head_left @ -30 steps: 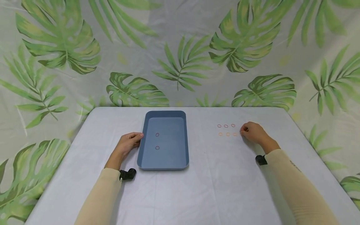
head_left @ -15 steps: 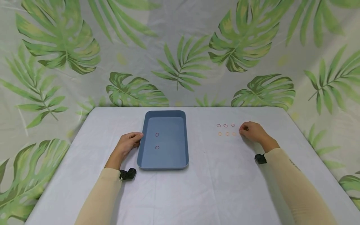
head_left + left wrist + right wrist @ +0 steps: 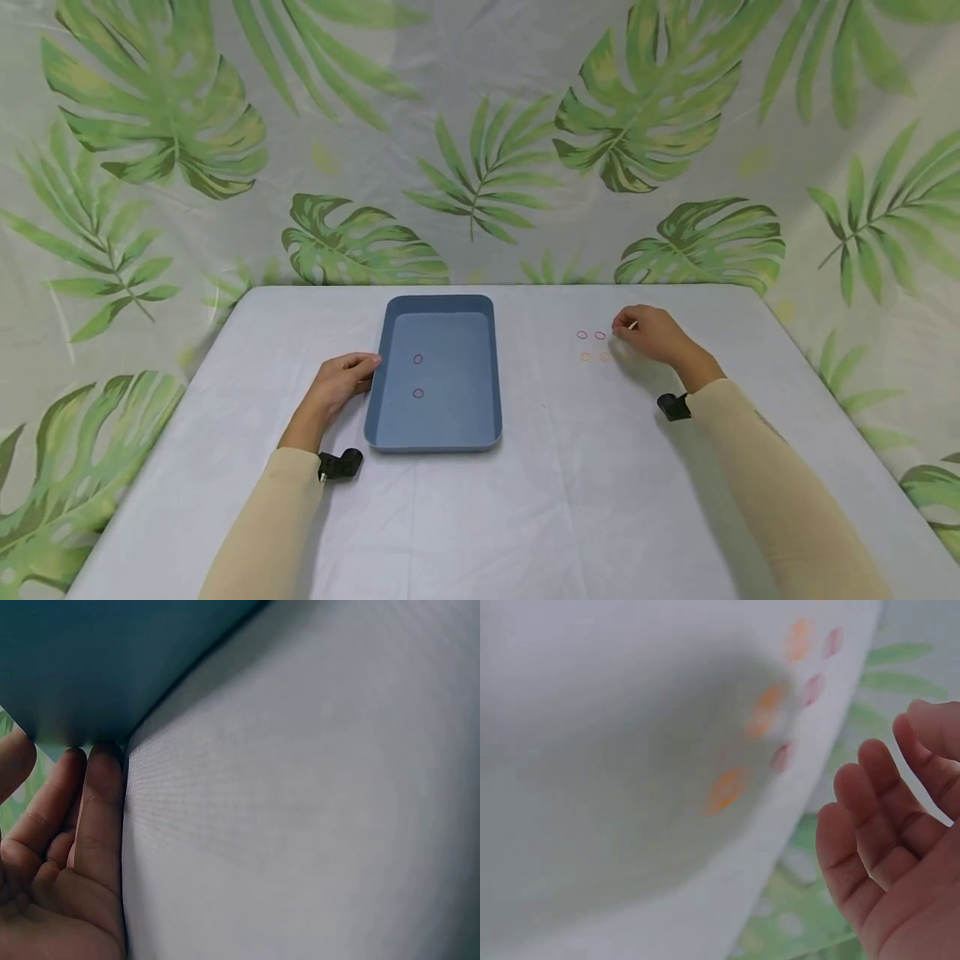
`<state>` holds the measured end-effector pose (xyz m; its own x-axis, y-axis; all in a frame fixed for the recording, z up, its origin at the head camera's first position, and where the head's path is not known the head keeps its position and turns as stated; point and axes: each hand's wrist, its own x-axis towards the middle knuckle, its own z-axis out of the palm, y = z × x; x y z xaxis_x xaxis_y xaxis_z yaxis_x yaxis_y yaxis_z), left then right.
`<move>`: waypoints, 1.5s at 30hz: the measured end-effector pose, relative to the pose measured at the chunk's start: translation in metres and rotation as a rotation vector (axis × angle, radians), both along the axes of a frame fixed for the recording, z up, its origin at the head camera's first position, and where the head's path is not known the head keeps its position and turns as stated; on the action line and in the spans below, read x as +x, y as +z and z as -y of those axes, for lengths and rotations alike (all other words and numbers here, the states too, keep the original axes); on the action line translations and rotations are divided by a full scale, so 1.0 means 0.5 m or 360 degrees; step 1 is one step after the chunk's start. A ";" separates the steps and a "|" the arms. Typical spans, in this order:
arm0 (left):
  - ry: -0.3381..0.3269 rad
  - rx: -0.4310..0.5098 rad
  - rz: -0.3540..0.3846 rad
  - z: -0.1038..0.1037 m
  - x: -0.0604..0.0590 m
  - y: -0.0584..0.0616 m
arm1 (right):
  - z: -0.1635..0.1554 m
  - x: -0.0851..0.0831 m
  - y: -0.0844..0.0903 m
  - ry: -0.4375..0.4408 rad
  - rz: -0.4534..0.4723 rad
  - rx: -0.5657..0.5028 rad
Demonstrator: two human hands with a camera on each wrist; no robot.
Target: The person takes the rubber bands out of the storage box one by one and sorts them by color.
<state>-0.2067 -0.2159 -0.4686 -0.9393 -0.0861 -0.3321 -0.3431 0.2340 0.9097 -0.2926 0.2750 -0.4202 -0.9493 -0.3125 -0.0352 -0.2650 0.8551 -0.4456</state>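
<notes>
My left hand [image 3: 341, 385] touches the left side of the blue tray [image 3: 480, 437]. In the left wrist view, straight fingers [image 3: 99, 817] meet the tray's outer wall [image 3: 112, 667] while the thumb lies at its rim. Two thin red rings [image 3: 418, 393], like small rubber bands, lie in the tray. My right hand [image 3: 652, 333] hovers at the right end of a row of red rings [image 3: 600, 336], its thumb and forefinger close together. Nothing shows between them. An orange row [image 3: 586, 357] lies nearer me. In the right wrist view, three red [image 3: 781, 757] and three orange rings [image 3: 726, 790] lie on the cloth.
A white cloth [image 3: 465, 525] covers the table. Behind it hangs a leaf-print curtain [image 3: 480, 167], close to the table's far edge. A black wrist camera sits on each arm, the left one [image 3: 341, 463] just beside the tray's near left corner.
My right hand has moved left and slightly away from me, from the end of the orange row to the end of the red row. My left hand and the tray stay put.
</notes>
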 end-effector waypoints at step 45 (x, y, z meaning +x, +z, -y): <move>-0.0016 -0.0026 -0.0027 0.003 0.002 0.001 | 0.471 0.063 0.127 0.0815 -0.0049 0.0013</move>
